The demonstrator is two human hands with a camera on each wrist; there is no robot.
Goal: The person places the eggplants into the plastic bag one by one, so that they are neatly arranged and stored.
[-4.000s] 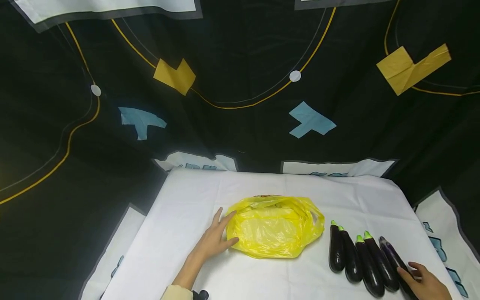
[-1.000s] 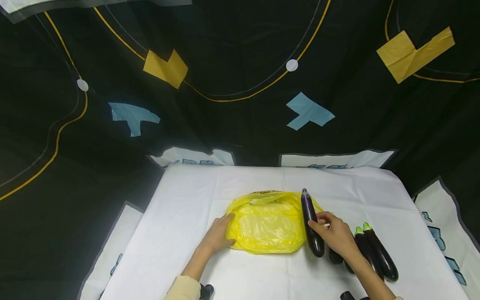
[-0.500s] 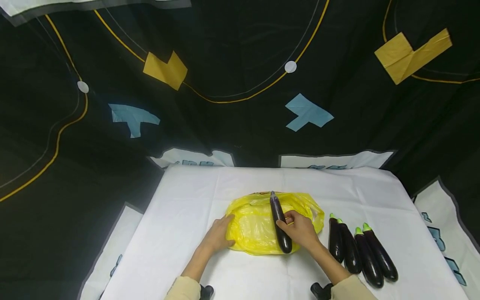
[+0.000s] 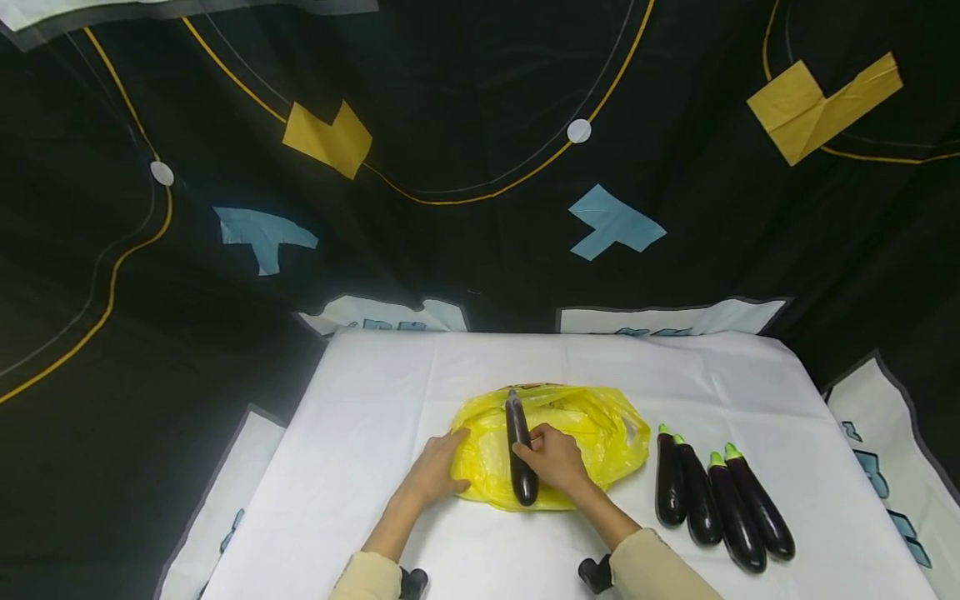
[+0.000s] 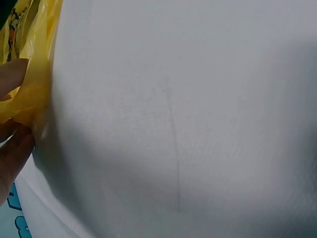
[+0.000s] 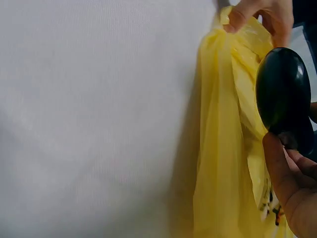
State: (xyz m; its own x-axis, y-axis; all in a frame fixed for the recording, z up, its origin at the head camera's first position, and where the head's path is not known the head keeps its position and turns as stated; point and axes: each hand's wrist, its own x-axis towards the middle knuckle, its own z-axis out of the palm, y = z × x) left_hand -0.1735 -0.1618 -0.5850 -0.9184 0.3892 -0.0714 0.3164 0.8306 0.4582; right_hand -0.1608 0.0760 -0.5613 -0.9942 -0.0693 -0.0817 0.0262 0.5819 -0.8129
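Note:
In the head view a yellow plastic bag [image 4: 592,425] lies on the table with its mouth spread open. My left hand [image 4: 433,468] pinches the bag's left rim; the left wrist view shows the thumb [image 5: 14,77] on one side of the plastic and fingers on the other. Over the left half of the bag, my right hand [image 4: 557,457] grips a dark purple eggplant [image 4: 519,454] by its middle, stem end pointing away from me. Seen from the right wrist, the eggplant's rounded end [image 6: 283,89] is held above the bag's opening.
Several eggplants with green stems [image 4: 738,508] lie side by side right of the bag. White cloth covers the table [image 4: 390,383]. A black patterned curtain [image 4: 480,267] hangs behind it. Black wrist devices [image 4: 596,575] sit by both sleeves.
My right hand picked up the rightmost eggplant and carried it left, from the row to over the bag. My left hand moved from open beside the bag to pinching its rim.

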